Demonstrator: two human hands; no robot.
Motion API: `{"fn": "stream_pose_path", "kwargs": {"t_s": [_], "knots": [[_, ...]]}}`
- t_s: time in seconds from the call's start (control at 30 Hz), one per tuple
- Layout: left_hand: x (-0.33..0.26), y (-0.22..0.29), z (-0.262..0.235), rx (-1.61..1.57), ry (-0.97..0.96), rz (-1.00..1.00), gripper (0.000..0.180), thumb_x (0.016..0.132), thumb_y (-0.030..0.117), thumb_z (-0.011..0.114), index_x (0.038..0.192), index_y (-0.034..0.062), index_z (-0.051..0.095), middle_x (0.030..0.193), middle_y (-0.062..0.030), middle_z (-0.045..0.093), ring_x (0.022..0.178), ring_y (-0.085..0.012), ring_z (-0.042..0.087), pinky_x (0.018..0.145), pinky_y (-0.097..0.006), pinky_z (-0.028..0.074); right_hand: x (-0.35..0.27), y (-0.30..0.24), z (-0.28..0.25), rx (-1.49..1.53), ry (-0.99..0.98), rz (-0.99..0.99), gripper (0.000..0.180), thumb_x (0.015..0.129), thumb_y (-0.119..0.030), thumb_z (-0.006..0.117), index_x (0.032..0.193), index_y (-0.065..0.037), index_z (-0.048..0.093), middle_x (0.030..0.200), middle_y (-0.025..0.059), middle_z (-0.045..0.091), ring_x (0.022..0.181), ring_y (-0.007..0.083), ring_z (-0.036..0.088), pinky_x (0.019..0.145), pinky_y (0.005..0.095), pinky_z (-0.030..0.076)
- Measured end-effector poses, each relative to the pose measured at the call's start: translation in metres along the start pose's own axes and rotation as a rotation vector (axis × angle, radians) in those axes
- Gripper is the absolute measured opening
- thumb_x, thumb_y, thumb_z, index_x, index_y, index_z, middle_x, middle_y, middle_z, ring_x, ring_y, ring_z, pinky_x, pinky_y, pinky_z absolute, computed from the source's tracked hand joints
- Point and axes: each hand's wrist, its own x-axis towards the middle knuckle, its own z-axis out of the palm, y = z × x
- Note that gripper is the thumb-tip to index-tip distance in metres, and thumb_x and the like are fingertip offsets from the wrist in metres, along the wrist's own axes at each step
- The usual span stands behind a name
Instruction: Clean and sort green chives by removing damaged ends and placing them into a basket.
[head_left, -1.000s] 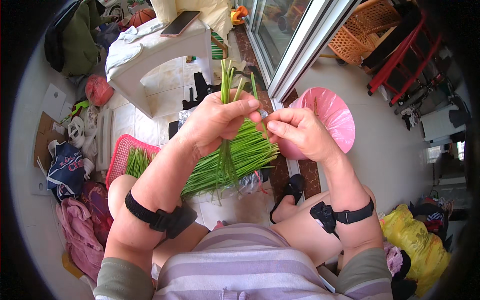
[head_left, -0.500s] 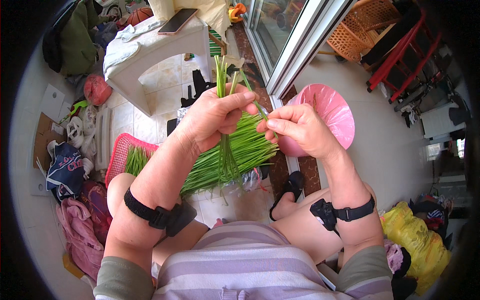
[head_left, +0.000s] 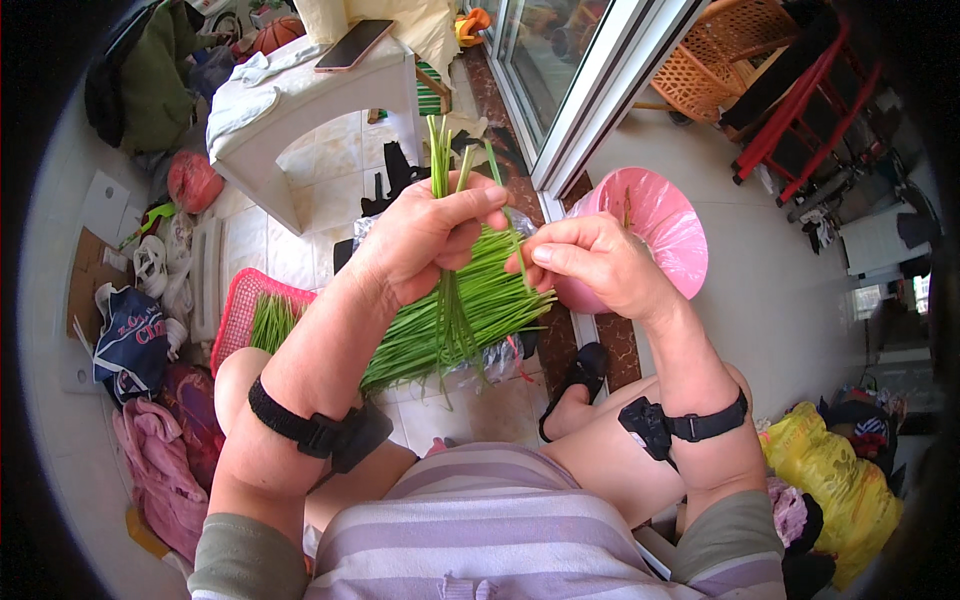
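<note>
L hand (head_left: 425,240) fingers curled tight round a small bunch of green chive stalks (head_left: 448,250), held upright, tips poking out at 12 o'clock, cut ends hanging toward 6. R hand (head_left: 590,262) sits just beside it at 3 o'clock; thumb and forefinger pinch one thin stalk (head_left: 500,185), other fingers folded in. Probably a single blade, but it's too fine to be sure.

Under both hands, a bigger pile of chives (head_left: 490,300) lies fanned on clear plastic wrap (head_left: 500,355) on the floor. At 9 o'clock of the pile, a red mesh basket (head_left: 240,310) w/ more greens in it. At 3 o'clock, behind the R hand, a pink plastic basin (head_left: 660,225), partly hidden. Black wrist straps on both forearms. At 11 o'clock, well apart, a white stool (head_left: 300,110) w/ a phone (head_left: 352,45) lying on top.
</note>
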Motion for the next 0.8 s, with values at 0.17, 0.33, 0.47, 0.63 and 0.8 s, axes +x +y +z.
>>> {"fn": "stream_pose_path", "kwargs": {"t_s": [0.17,0.33,0.47,0.63,0.8], "knots": [[-0.003,-0.001,0.004,-0.018,-0.081,-0.044,0.011,0.087,0.016,0.064,0.083,0.0077,0.058,0.063,0.0060,0.048,0.043,-0.0005,0.029,0.039,-0.018,0.019,0.000,-0.003,-0.001,-0.004,0.164,-0.074,0.021,0.090,-0.016,0.059,0.097,0.001,0.066,0.083,0.0018,0.064,0.075,0.0066,0.058,0.069,0.0221,0.049],[-0.007,-0.002,0.013,0.129,-0.074,-0.049,0.013,0.081,0.014,0.070,0.085,0.0059,0.061,0.067,0.0019,0.052,0.044,-0.0012,0.032,0.040,-0.018,0.020,0.001,-0.003,-0.004,0.043,0.228,-0.155,0.021,0.090,-0.018,0.061,0.100,0.000,0.065,0.087,0.0002,0.064,0.076,0.0058,0.056,0.068,0.0212,0.047],[-0.007,-0.003,0.017,0.172,-0.089,-0.091,0.013,0.079,0.012,0.071,0.086,0.0045,0.062,0.069,0.0013,0.054,0.045,-0.0020,0.034,0.040,-0.019,0.020,0.001,-0.003,-0.003,0.042,0.259,-0.155,0.019,0.089,-0.015,0.061,0.099,0.000,0.065,0.085,0.0000,0.064,0.074,0.0055,0.055,0.067,0.0205,0.047],[-0.006,-0.009,0.017,0.249,-0.103,-0.104,0.012,0.080,0.012,0.069,0.087,0.0042,0.063,0.069,0.0014,0.055,0.045,-0.0020,0.034,0.039,-0.019,0.020,0.002,0.000,-0.004,0.024,0.316,-0.179,0.015,0.089,-0.010,0.061,0.098,0.000,0.065,0.083,0.0001,0.064,0.072,0.0054,0.055,0.066,0.0200,0.046],[-0.004,-0.007,0.015,0.187,-0.087,-0.119,0.013,0.080,0.014,0.069,0.086,0.0044,0.062,0.067,0.0019,0.053,0.044,-0.0021,0.033,0.039,-0.019,0.020,0.003,0.002,-0.008,-0.034,0.381,-0.187,0.011,0.088,-0.009,0.061,0.092,0.001,0.065,0.079,-0.0005,0.063,0.069,0.0057,0.055,0.064,0.0202,0.046]]}}
